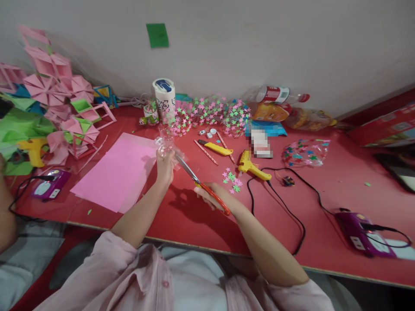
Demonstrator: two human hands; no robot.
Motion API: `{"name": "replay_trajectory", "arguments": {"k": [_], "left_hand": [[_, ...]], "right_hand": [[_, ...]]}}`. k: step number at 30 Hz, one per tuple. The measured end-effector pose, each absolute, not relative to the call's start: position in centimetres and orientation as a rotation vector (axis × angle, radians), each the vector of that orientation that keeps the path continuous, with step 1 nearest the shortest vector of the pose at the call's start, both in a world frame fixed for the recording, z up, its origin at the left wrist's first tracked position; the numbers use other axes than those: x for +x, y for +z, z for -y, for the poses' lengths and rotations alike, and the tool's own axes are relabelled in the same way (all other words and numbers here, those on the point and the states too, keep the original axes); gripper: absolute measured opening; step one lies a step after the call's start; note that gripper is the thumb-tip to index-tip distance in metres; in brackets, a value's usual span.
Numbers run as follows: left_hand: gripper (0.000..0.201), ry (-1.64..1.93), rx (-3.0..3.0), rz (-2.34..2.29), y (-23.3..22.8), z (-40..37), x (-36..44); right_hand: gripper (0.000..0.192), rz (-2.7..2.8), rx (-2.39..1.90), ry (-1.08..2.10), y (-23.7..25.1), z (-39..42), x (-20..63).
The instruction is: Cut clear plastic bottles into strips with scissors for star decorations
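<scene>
Pink sleeves (129, 276) are seen lowest; above the red worktop (181, 220), orange-handled scissors (207, 192) are gripped in the closed right hand (210, 196), while clear plastic (167, 144) is pinched by the closed left hand (164, 166).

You are looking at one pair of scissors (202, 186), one clear plastic piece (166, 144), two yellow glue guns (253, 168) (34, 151), two purple power boxes (365, 235) (48, 186), one pink paper sheet (115, 175), one yellow utility knife (216, 148), two pink pencils (206, 152) (225, 144), one white cup (164, 96), and one green note (157, 35) on the wall.
</scene>
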State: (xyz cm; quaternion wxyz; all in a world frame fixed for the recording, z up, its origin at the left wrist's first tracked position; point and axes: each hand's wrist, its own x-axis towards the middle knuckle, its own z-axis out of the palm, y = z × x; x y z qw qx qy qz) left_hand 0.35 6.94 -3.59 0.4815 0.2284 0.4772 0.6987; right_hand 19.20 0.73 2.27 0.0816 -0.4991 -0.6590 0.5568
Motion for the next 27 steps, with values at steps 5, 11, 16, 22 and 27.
{"name": "replay_trajectory", "arguments": {"k": [5, 11, 16, 22, 27], "left_hand": [[0.043, 1.711, 0.570, -1.154, -3.3, -6.8, 0.6], [0.054, 1.759, 0.519, -1.164, -3.0, -6.7, 0.6], [0.048, 1.763, 0.575, -1.166, -2.9, -6.8, 0.4], [0.042, 1.782, 0.642, -1.145, -2.4, -6.7, 0.5], [0.037, 1.761, 0.729, -1.095, -2.5, -6.5, 0.7]], "right_hand": [[0.052, 1.954, -1.497, 1.665, 2.3, -0.7, 19.2], [0.053, 1.861, -1.563, 1.714, 1.9, -0.7, 18.9], [0.055, 1.885, -1.649, 1.624, 2.1, -0.6, 18.6], [0.054, 1.883, -1.624, 1.596, 1.4, -0.5, 18.7], [0.054, 1.912, -1.533, 1.601, 0.9, -0.4, 18.7]]}}
